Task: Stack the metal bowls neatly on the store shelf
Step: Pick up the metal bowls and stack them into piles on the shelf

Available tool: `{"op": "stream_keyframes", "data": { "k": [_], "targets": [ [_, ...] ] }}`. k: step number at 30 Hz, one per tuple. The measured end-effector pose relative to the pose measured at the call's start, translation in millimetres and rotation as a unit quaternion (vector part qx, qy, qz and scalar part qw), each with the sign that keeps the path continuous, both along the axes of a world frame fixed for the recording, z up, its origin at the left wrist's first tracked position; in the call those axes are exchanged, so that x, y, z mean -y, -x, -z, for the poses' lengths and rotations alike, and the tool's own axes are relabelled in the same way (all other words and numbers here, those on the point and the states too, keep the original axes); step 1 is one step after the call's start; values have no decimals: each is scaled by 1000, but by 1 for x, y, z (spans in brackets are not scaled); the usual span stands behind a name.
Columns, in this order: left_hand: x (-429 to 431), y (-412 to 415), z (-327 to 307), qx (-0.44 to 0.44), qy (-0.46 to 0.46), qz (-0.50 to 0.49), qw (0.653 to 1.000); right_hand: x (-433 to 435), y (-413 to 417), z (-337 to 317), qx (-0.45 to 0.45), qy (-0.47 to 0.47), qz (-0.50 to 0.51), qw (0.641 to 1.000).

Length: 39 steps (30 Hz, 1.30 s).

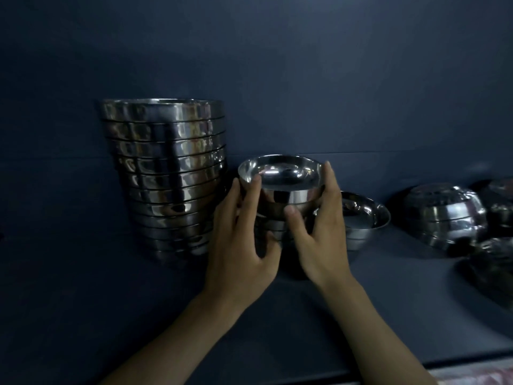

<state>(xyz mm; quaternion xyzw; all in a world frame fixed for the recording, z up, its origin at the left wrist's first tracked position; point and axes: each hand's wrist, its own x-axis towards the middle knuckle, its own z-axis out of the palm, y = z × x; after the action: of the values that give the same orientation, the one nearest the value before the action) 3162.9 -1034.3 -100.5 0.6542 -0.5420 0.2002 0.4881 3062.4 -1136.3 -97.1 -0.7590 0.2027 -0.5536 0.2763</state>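
A shiny metal bowl (280, 176) tops a short stack of bowls (273, 226) in the middle of the dark shelf (388, 287). My left hand (241, 245) grips the top bowl's left side, fingers curled over the rim. My right hand (319, 232) holds its right side, thumb on the front wall and fingers up at the rim. To the left stands a tall stack of several larger metal bowls (169, 173), leaning slightly. Most of the short stack is hidden behind my hands.
An upright bowl (363, 218) sits just right of my right hand. Farther right lie upside-down bowls (444, 218) and more bowls (497, 262) at the frame's edge. A dark back wall (277, 65) closes the shelf behind. The shelf's front edge (458, 359) runs lower right.
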Motion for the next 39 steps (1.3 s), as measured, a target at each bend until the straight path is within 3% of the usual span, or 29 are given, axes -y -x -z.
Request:
{"op": "stream_keyframes", "data": {
  "k": [10, 16, 31, 36, 39],
  "targets": [
    [-4, 1, 8, 12, -26, -38, 999, 0, 9, 10, -82, 1, 16, 996],
    [-10, -2, 11, 33, -44, -62, 997, -2, 9, 11, -68, 24, 54, 996],
    [-3, -2, 11, 49, -60, -54, 996, -3, 10, 8, -110, 4, 43, 993],
    [-7, 6, 4, 96, -54, -68, 992, -10, 51, 2, -162, 32, 86, 983],
    [-6, 32, 2, 192, -62, -6, 979, -8, 99, 0, -181, 46, 152, 971]
  ]
}}
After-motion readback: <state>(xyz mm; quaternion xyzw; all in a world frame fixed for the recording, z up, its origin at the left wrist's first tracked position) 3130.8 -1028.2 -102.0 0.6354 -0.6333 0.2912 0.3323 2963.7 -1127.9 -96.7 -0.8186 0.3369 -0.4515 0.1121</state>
